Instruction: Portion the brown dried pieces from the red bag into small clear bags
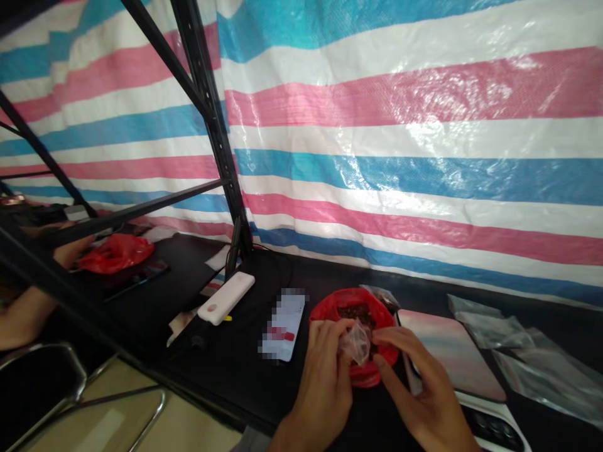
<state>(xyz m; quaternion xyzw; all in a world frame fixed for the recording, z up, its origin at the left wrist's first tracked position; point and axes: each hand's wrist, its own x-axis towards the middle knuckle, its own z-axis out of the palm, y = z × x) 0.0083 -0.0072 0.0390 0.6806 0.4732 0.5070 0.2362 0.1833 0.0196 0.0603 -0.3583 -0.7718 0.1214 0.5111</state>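
A red plastic bag (325, 306) with its mouth open stands on the black table, with small brown bits (354, 312) inside. Over its mouth is a small clear plastic bag (357, 343), pinched at its left side by my left hand (325, 370). My right hand (417, 370) is at the right of the clear bag, thumb and forefinger apart; the forefinger's tip is close to the bag's edge, and I cannot tell whether it touches. What lies inside the clear bag, if anything, is too small to make out.
Right of the red bag lies a flat shiny panel (452, 351), then several clear zip bags (532, 351). To the left are a phone (285, 326) and a white oblong device (227, 298). Past a black metal post (221, 144), another person's arm (32, 307) nears a second red bag (117, 251).
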